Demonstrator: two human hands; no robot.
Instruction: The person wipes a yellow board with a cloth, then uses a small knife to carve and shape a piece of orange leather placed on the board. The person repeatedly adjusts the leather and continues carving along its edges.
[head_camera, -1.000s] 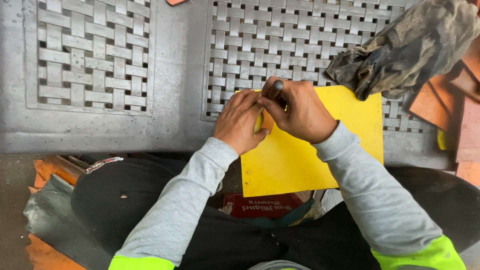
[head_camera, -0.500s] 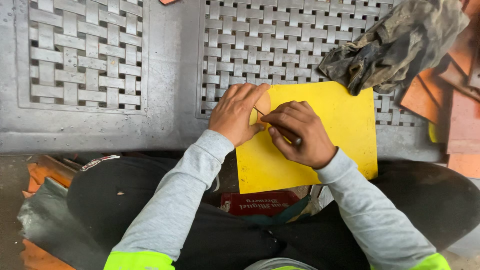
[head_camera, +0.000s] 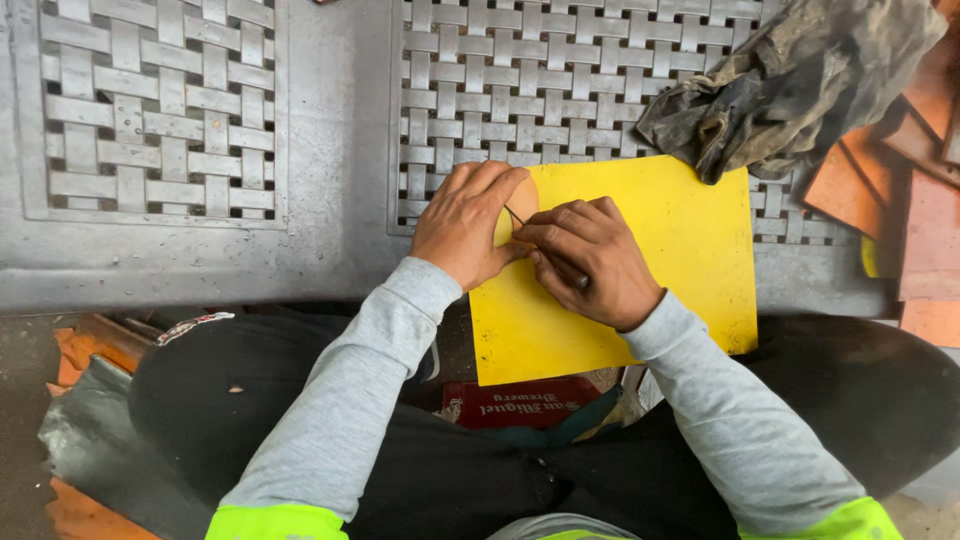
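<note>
1. On the grey woven-pattern surface (head_camera: 330, 200) lies a yellow sheet (head_camera: 680, 260), near edge overhanging the person's lap.
2. Left hand (head_camera: 465, 222) lies flat, pinning a small tan round piece (head_camera: 522, 203) to the sheet; grip is released, just pressing.
3. Right hand (head_camera: 590, 262), grip clenched on a thin dark tool (head_camera: 548, 255), tip at the round piece's edge.
4. Dirty rag (head_camera: 790, 85) touches the sheet's far right corner; orange pieces (head_camera: 925, 190) lie right of it.

We see a flat yellow sheet (head_camera: 660, 250) lying under our fingers, its near edge overhanging the grey surface. A small tan rounded piece (head_camera: 518, 205) lies on it beneath the left fingertips; a thin dark tool (head_camera: 545, 255), gripped by the right fingers, touches its edge.
</note>
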